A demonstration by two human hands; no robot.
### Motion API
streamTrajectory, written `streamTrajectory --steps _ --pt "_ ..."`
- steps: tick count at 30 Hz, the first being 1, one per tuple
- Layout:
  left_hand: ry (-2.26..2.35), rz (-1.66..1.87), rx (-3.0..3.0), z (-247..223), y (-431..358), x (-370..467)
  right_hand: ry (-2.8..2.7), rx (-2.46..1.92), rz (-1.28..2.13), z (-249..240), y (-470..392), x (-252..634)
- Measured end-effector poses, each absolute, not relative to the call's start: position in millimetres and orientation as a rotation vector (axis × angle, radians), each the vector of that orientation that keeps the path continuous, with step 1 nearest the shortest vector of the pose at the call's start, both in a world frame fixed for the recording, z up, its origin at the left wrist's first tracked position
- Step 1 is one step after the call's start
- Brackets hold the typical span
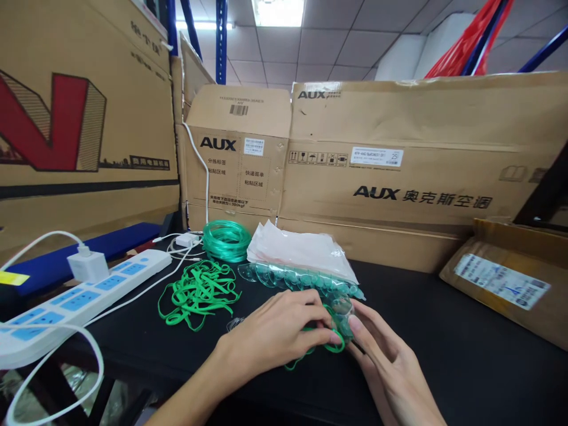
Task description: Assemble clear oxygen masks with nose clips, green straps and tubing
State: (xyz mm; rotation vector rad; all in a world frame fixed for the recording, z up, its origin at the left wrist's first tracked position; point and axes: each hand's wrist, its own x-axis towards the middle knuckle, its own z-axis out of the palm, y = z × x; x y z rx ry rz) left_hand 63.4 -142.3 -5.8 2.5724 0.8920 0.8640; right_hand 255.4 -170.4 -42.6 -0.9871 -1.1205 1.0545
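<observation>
My left hand (284, 331) pinches a green band (336, 342), which loops below its fingertips. Close beside it, my right hand (384, 349) grips a small clear green plastic piece (342, 313) between thumb and fingers. Behind both hands lies a row of overlapping translucent green discs (288, 277), in front of white plastic bags (302, 248). A tangled pile of green bands (199, 293) sits on the black table to the left, with a coil of clear green tubing (226, 239) behind it.
A white power strip (84, 299) with a plugged-in charger (87, 266) and white cables stands at the left. Large cardboard boxes (381, 160) wall off the back. An open carton (501, 281) is at the right. Thin wires (235, 323) lie near my left wrist.
</observation>
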Motion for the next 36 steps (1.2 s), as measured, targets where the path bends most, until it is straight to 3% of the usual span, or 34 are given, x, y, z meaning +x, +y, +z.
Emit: streamTrajectory --steps 11,20,36 --pt "0.895 0.751 2.825 -3.3 -148.3 66.6 -1.378 -1.075 0.898 -43.1 -176.6 254.2" --pt "0.941 0.799 2.703 12.0 -144.2 34.8 -1.256 -1.171 0.891 -50.4 -175.8 253.0" --pt "0.845 0.848 2.744 1.6 -145.5 55.1 -1.324 -1.184 0.741 -51.9 -177.8 251.3"
